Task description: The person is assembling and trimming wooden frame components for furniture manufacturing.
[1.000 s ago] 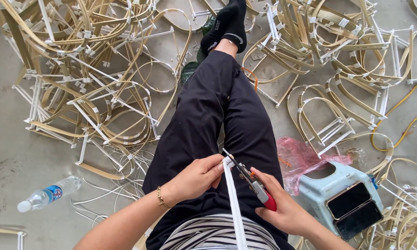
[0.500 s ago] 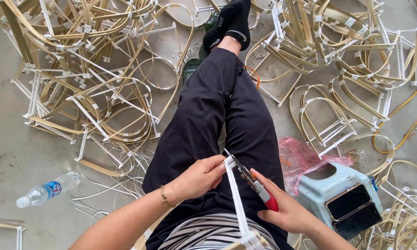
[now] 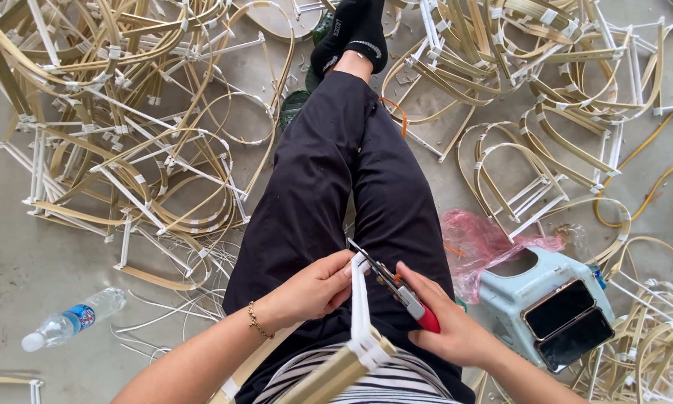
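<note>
I sit with my legs in black trousers (image 3: 329, 187) stretched out over the floor. My left hand (image 3: 314, 288), with a thin bracelet at the wrist, pinches the top end of a white strip (image 3: 360, 303) that runs up from a bamboo frame piece (image 3: 336, 374) on my lap. My right hand (image 3: 445, 322) is shut on red-handled pliers (image 3: 396, 288). The jaws of the pliers meet the strip's top end right beside my left fingertips.
Piles of bent bamboo frames bound with white tape lie to the left (image 3: 127, 135) and right (image 3: 561, 90). A plastic water bottle (image 3: 71, 320) lies at the lower left. A pale blue stool (image 3: 553, 299) with two phones on it and a pink plastic bag (image 3: 478, 243) sit at my right.
The bamboo frame piece has risen into view on my lap, and the strip stands more upright. Both hands stay at its top end with the pliers.
</note>
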